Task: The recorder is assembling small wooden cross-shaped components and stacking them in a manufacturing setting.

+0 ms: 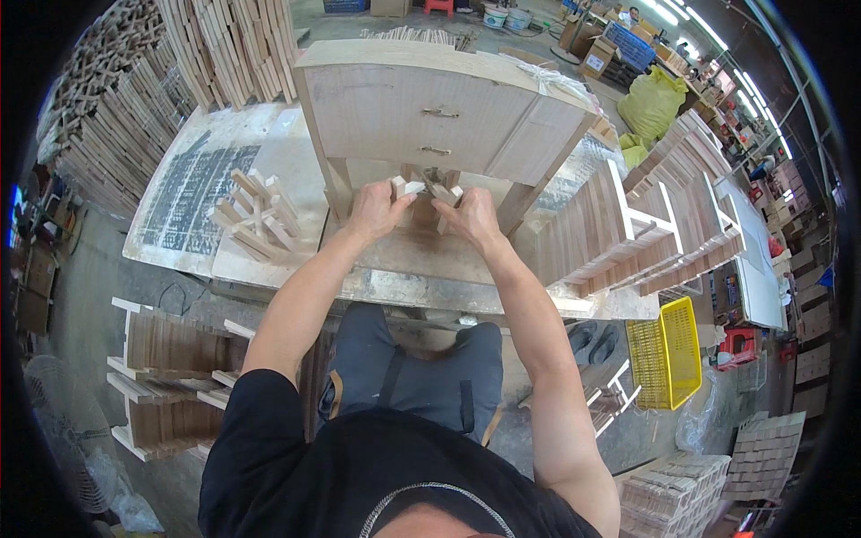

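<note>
Two hands show in the head view, both just below the wooden housing's front panel (372,112): the left hand (371,212) pinches a pale wooden piece (410,187), the right hand (472,217) a short wooden block (445,193). Handling looks midway, neither set down; whether the loose sticks (256,218) left of the housing are finished or waiting, I cannot tell. Counted: two handles (439,113) on the panel, one yellow crate (664,354) to its right.

Your bench (404,287) sits in even, fairly bright light.
Ceiling tubes (708,30) glare white at your upper right; the far right side falls dim, the distance looks soft, and the fisheye curves your bench's outline inside a black vignette.
</note>
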`<state>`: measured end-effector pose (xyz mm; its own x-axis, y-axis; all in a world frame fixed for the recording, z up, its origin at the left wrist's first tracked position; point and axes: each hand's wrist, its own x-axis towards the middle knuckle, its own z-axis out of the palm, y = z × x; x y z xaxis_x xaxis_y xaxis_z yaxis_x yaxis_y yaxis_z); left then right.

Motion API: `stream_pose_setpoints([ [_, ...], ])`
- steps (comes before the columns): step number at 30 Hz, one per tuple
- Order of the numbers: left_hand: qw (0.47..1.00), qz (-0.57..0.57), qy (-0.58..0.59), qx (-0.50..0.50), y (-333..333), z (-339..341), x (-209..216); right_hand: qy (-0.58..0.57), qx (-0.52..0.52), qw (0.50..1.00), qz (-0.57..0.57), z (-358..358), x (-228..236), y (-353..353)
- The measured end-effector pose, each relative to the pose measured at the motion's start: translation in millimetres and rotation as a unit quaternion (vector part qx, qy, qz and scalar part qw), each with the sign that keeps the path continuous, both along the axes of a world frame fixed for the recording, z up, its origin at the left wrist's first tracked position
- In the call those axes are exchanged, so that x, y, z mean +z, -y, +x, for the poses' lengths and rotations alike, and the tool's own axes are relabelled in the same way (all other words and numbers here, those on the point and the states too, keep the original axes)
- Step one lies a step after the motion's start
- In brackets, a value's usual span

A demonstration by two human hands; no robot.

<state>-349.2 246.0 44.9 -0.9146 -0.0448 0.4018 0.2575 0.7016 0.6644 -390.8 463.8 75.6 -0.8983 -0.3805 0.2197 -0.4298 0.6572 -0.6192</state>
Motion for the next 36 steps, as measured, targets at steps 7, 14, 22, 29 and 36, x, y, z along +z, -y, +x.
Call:
stream_pose_setpoints([
  [7,1.0,0.017,0.008,-0.023,-3.4,1.3,3.2,-0.009,0.014,1.0,0.017,-6.5,-5.7,-6.2],
  [14,0.996,-0.004,0.084,0.023,-2.3,4.8,8.3,0.036,-0.03,0.998,0.041,-7.2,-4.0,4.0],
  [22,0.996,0.075,-0.051,0.027,-9.6,52.8,3.1,-0.047,0.049,0.998,0.017,43.9,-5.1,-16.6],
  [29,0.879,0.45,0.156,-0.019,62.6,199.5,67.5,-0.144,0.23,0.961,-0.048,157.5,82.8,-16.9],
  [36,0.767,0.637,0.071,0.027,112.9,245.2,71.4,-0.434,0.37,0.822,-0.001,137.0,91.3,66.8],
])
